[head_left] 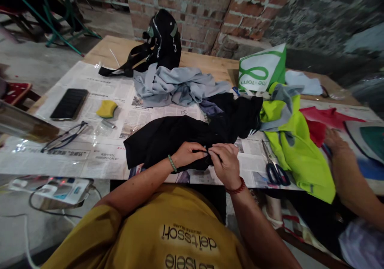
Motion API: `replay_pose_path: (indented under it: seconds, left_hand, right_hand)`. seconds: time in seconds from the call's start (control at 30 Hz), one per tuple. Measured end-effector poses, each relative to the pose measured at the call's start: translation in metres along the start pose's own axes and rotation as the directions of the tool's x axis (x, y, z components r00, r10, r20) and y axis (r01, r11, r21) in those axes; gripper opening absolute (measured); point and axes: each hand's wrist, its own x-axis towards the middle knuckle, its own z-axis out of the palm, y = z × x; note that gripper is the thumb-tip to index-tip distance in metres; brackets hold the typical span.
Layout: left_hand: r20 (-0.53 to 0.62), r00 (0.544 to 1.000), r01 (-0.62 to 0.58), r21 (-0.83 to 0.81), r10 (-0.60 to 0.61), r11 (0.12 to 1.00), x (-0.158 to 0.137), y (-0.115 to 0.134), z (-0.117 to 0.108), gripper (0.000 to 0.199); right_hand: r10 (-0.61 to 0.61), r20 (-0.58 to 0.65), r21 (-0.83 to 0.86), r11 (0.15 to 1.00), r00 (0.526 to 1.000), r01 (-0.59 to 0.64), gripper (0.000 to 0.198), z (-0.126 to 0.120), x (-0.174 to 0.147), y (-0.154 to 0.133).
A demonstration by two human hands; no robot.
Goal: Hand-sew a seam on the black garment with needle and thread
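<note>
A black garment (168, 135) lies bunched on the newspaper in front of me. My left hand (188, 155), with a green beaded bracelet at the wrist, pinches the garment's near edge. Close beside it, my right hand (225, 163), wearing a red beaded bracelet, grips the same edge with bent fingers. The fingertips of both hands almost meet, and whatever small detail lies between them is hidden. Beyond my right hand another dark piece of clothing (235, 111) is heaped. A pair of dark-handled scissors (276, 169) rests to the right of my right hand.
Grey cloth (180, 85), a black bag (166, 39) and a green-white bag (261, 71) stand farther back. Left are a phone (69, 104), yellow sponge (107, 108), glasses (64, 136) and a drink container (27, 123). Right are a neon-yellow garment (300, 141), another person's hand (336, 143) and an iron (366, 139).
</note>
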Motion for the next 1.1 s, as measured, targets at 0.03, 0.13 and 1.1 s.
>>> replay_pose_path:
  seconds: [0.03,0.13,1.1]
  left_hand:
    - [0.01,1.0,0.013,-0.011,-0.013,1.0,0.0,0.0,0.0,0.015]
    - [0.052,0.998,0.039,0.002,-0.039,0.999,0.001,0.001,0.0,0.014]
    - [0.085,0.964,-0.265,0.4,0.253,0.877,-0.001,-0.007,0.004,0.016]
  right_hand:
    - [0.068,0.016,0.054,0.996,0.998,-0.069,0.007,0.002,0.002,0.001]
    - [0.396,0.027,0.345,0.858,0.918,-0.38,0.007,0.012,0.005,0.008]
    - [0.69,0.056,0.669,0.511,0.722,-0.54,0.013,0.038,0.001,0.01]
